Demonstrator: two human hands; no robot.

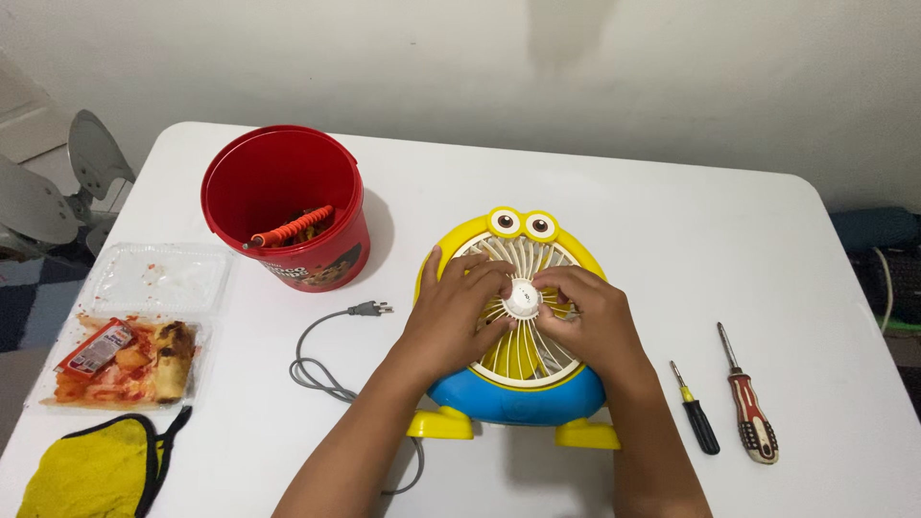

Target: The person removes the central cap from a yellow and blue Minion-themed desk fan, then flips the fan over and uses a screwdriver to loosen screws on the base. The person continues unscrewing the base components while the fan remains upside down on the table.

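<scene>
White and rounded at its corners, the table is set against a pale wall and carries everything in view. Near its middle a small cartoon-shaped plastic fan, yellow above and blue below with two round eyes and yellow feet, is laid facing up. The left hand is spread flat over the left side of the cream slatted grille, fingers half curled toward the round white hub cap; nothing is seen to be enclosed in it. The right hand is curled at the right of the cap, with its fingertips pressed against the cap's edge; whether a small part is pinched there cannot be told. The work at the cap is judged to be best done with the grille held down evenly by one hand while the cap is turned or eased with light, even finger pressure, so that the thin slats are not bent. A grey cord with a two-pin plug is left unplugged beside the fan. To the right, a small black-handled screwdriver and a larger red-handled screwdriver are laid side by side. A red plastic bucket holding tools is placed at upper left.
</scene>
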